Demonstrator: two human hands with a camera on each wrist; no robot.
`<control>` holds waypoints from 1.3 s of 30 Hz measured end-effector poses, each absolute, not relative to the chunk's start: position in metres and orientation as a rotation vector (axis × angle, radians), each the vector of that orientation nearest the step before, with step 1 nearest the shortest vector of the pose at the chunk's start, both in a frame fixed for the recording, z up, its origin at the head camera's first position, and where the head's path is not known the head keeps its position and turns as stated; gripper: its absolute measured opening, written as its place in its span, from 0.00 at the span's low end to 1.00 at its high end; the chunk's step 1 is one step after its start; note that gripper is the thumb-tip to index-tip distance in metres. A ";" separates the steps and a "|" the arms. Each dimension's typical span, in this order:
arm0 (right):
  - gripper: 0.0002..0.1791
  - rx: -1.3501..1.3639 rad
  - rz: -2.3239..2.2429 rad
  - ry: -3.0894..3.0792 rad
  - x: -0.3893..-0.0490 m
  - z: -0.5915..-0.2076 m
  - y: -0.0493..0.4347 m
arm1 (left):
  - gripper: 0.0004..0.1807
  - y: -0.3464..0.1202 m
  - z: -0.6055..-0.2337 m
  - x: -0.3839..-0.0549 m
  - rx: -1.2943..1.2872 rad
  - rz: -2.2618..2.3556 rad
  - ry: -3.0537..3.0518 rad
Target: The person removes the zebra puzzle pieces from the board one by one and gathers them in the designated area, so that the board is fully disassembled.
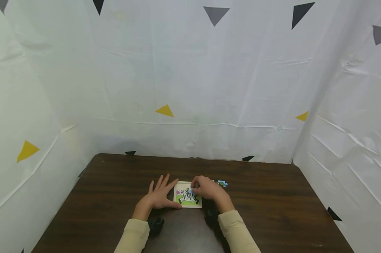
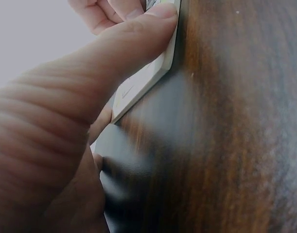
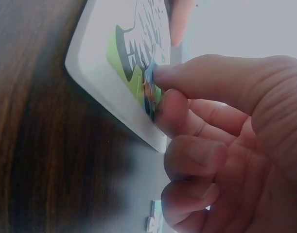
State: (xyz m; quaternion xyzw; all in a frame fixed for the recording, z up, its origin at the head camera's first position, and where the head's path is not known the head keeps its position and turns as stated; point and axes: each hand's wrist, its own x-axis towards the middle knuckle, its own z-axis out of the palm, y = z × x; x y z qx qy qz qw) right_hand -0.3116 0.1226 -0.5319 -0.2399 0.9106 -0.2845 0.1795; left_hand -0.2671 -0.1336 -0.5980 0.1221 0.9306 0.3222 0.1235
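Observation:
A small jigsaw puzzle board with a light frame and a zebra picture lies flat on the table. My left hand is at its left side with the fingers spread and straight. The left thumb rests on the frame's near edge. My right hand is over the upper right of the board. Its thumb and index finger pinch a puzzle piece with blue on it, low over the picture. The fingertips hide much of that piece, and whether it is seated is unclear.
A loose blue and green puzzle piece lies on the table just right of the board, beyond my right hand. The dark wooden table is bordered by a white hanging sheet with coloured triangles.

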 end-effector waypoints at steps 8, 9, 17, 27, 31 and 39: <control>0.04 -0.708 -0.815 2.557 -0.313 -0.534 0.124 | 0.68 -0.134 -0.596 -0.266 0.357 0.949 2.707; 0.04 -0.712 -0.816 2.558 -0.313 -0.534 0.124 | 0.68 -0.134 -0.595 -0.266 0.357 0.947 2.706; 0.04 -0.727 -0.839 2.562 -0.312 -0.531 0.125 | 0.68 -0.134 -0.592 -0.265 0.358 0.955 2.702; 0.04 -0.726 -0.864 2.604 -0.312 -0.525 0.129 | 0.68 -0.134 -0.594 -0.268 0.360 0.954 2.696; 0.02 -0.737 -0.881 2.700 -0.309 -0.516 0.134 | 0.68 -0.133 -0.594 -0.269 0.357 0.952 2.694; 0.02 -0.686 -0.986 2.753 -0.311 -0.504 0.153 | 0.68 -0.129 -0.594 -0.268 0.344 0.947 2.707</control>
